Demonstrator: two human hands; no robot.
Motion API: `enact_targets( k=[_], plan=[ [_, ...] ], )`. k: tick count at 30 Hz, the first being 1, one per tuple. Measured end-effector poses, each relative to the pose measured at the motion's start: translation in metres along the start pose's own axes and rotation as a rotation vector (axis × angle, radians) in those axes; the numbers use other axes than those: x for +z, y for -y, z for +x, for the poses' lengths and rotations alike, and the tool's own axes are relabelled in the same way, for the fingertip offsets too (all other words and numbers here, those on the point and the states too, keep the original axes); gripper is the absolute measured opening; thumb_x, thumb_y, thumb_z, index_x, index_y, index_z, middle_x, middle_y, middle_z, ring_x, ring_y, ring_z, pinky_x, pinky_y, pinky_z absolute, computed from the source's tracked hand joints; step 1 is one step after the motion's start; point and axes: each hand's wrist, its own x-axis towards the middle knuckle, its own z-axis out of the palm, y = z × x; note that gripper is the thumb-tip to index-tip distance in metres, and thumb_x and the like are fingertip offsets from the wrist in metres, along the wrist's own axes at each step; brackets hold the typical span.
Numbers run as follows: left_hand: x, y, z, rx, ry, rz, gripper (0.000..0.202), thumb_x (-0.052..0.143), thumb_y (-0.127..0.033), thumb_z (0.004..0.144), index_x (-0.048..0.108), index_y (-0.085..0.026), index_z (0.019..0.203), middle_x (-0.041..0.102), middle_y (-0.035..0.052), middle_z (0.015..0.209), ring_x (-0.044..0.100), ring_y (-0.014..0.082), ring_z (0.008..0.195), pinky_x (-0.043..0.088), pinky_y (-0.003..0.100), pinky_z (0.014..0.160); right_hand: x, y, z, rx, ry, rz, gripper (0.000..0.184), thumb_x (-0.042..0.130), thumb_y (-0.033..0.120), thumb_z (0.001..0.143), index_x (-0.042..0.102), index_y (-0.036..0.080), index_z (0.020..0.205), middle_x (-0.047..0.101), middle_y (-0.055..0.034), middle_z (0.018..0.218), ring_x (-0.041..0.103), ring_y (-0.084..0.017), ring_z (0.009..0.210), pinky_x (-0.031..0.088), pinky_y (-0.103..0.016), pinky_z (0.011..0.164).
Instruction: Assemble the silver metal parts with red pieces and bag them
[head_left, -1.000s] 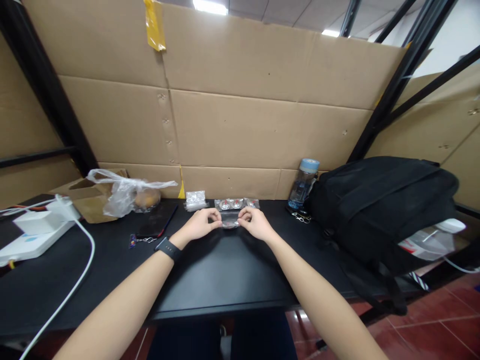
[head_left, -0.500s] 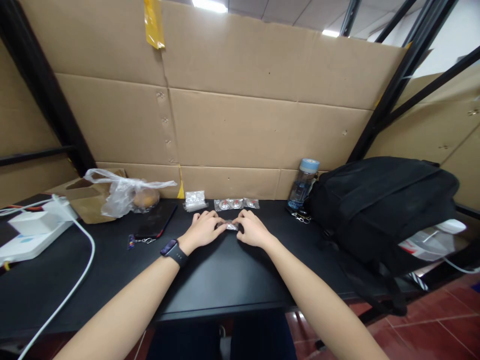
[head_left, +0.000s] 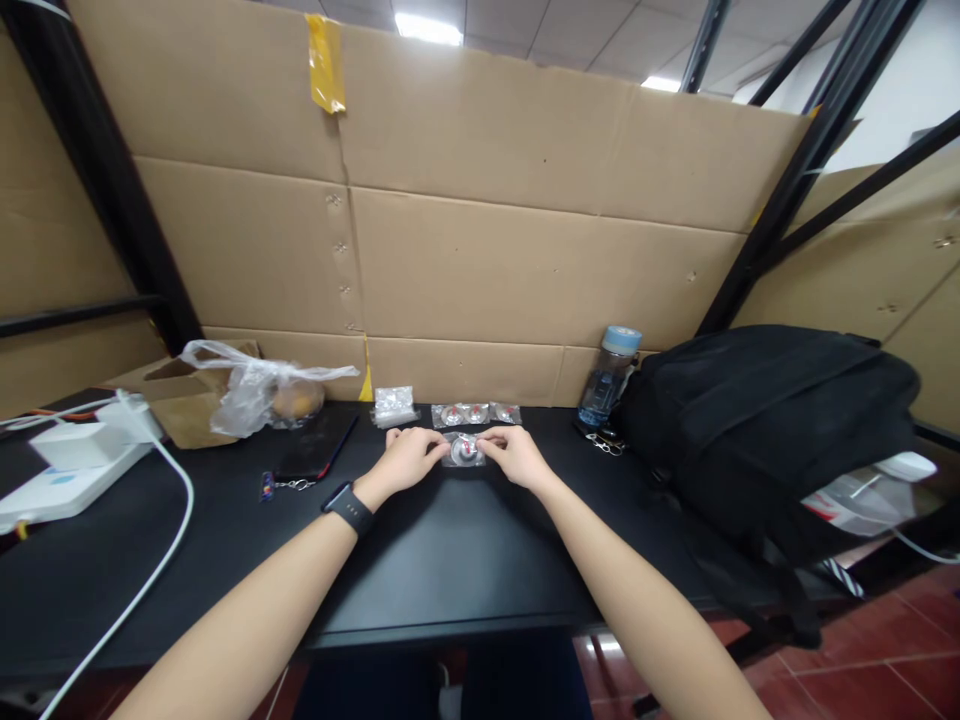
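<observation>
My left hand (head_left: pixel 409 458) pinches the left edge of a small clear plastic packet (head_left: pixel 465 454). My right hand (head_left: pixel 517 458) has its thumb and fingertips closed on the opposite edge. Inside the packet shows a round silvery piece with red marks; its exact kind is too small to make out. Just behind it on the black table (head_left: pixel 450 570), similar packets (head_left: pixel 475 413) lie in a row. Left of that row sits a bundle of clear plastic wrappers (head_left: pixel 394 405). On my left wrist is a dark watch (head_left: pixel 347 506).
A blue-capped water bottle (head_left: pixel 609 375) and a black backpack (head_left: pixel 772 430) stand to the right, with keys (head_left: pixel 604 442) near the bottle. At left are a dark tablet-like case (head_left: pixel 315 446), a plastic bag (head_left: pixel 262 395), a paper bag (head_left: pixel 199 405) and a white power strip (head_left: pixel 75 485). Cardboard (head_left: pixel 465 270) walls the back.
The packet between my hands now lies more fully in view, its round piece facing up, where before my fingers largely covered it. My hands have drawn slightly apart. The camera view has shifted slightly.
</observation>
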Motion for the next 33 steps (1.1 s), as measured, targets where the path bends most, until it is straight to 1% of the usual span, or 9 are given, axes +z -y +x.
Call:
enact_targets(
  k=[4,8,10,14,17,22,27,31,33],
  plan=[
    [-0.004,-0.003,0.001,-0.035,-0.038,-0.028,0.031,0.047,-0.041,0.096,0.075,-0.026,0.095,0.077,0.0037,0.096,0.068,0.0259,0.095,0.039,0.035,0.086,-0.003,0.001,0.000,0.072,-0.026,0.248,0.030,0.074,0.031,0.075,0.074,0.013,0.100,0.077,-0.0102,0.090,0.071,-0.022,0.082,0.053,-0.032,0.078],
    [-0.004,-0.004,0.000,-0.035,-0.034,-0.045,0.032,0.048,-0.041,0.096,0.075,-0.025,0.091,0.077,0.0037,0.091,0.069,0.0254,0.092,0.041,0.034,0.083,-0.005,0.004,-0.002,0.100,-0.050,0.278,0.044,0.080,0.039,0.069,0.070,0.015,0.104,0.075,-0.0065,0.078,0.068,-0.020,0.069,0.052,-0.029,0.064],
    [-0.003,-0.004,0.000,-0.025,-0.030,-0.058,0.032,0.048,-0.041,0.096,0.075,-0.025,0.091,0.077,0.0038,0.091,0.069,0.0254,0.092,0.042,0.033,0.082,-0.004,0.004,-0.002,0.103,-0.065,0.297,0.046,0.083,0.040,0.065,0.069,0.015,0.102,0.074,-0.0051,0.076,0.067,-0.018,0.066,0.052,-0.028,0.062],
    [-0.001,-0.006,0.000,-0.014,-0.045,-0.058,0.032,0.048,-0.041,0.095,0.075,-0.025,0.090,0.077,0.0034,0.090,0.069,0.0248,0.089,0.042,0.033,0.082,-0.001,0.002,-0.001,0.113,-0.078,0.360,0.044,0.084,0.039,0.064,0.070,0.015,0.099,0.074,-0.0051,0.078,0.067,-0.017,0.070,0.053,-0.030,0.070],
    [-0.002,-0.007,0.000,-0.035,-0.064,-0.069,0.032,0.048,-0.041,0.095,0.075,-0.025,0.090,0.077,0.0035,0.090,0.069,0.0242,0.088,0.042,0.032,0.082,0.000,0.001,-0.001,0.146,-0.026,0.389,0.044,0.083,0.039,0.067,0.071,0.015,0.101,0.075,-0.0067,0.085,0.069,-0.019,0.077,0.053,-0.032,0.077],
    [-0.004,-0.012,-0.001,-0.052,-0.025,-0.120,0.032,0.048,-0.041,0.095,0.075,-0.025,0.087,0.077,0.0026,0.092,0.069,0.0241,0.092,0.042,0.033,0.086,0.003,0.000,-0.002,0.088,0.003,0.275,0.028,0.080,0.040,0.070,0.070,0.017,0.081,0.074,-0.0055,0.081,0.067,-0.019,0.076,0.051,-0.031,0.075],
    [-0.008,-0.009,-0.002,-0.037,0.004,-0.032,0.036,0.044,-0.045,0.096,0.075,-0.027,0.093,0.077,0.0039,0.097,0.067,0.0263,0.098,0.038,0.038,0.094,-0.006,-0.007,0.005,0.102,-0.025,0.215,0.025,0.075,0.039,0.072,0.070,0.015,0.080,0.073,-0.0063,0.078,0.066,-0.018,0.072,0.048,-0.028,0.068],
    [-0.027,0.013,-0.003,0.001,-0.088,0.126,0.031,0.045,-0.040,0.095,0.074,-0.028,0.096,0.075,0.0049,0.104,0.065,0.0266,0.105,0.036,0.040,0.096,-0.032,-0.017,0.031,0.238,-0.211,-0.008,0.023,0.073,0.037,0.071,0.069,0.015,0.077,0.071,-0.0039,0.070,0.062,-0.015,0.064,0.045,-0.024,0.061],
    [-0.038,0.031,-0.003,-0.033,-0.089,0.170,0.027,0.048,-0.036,0.092,0.074,-0.027,0.092,0.076,0.0043,0.100,0.066,0.0257,0.101,0.039,0.037,0.092,-0.044,-0.024,0.048,0.292,-0.240,-0.078,0.020,0.073,0.034,0.071,0.068,0.014,0.071,0.067,-0.0023,0.061,0.059,-0.014,0.058,0.043,-0.023,0.057]
  ],
)
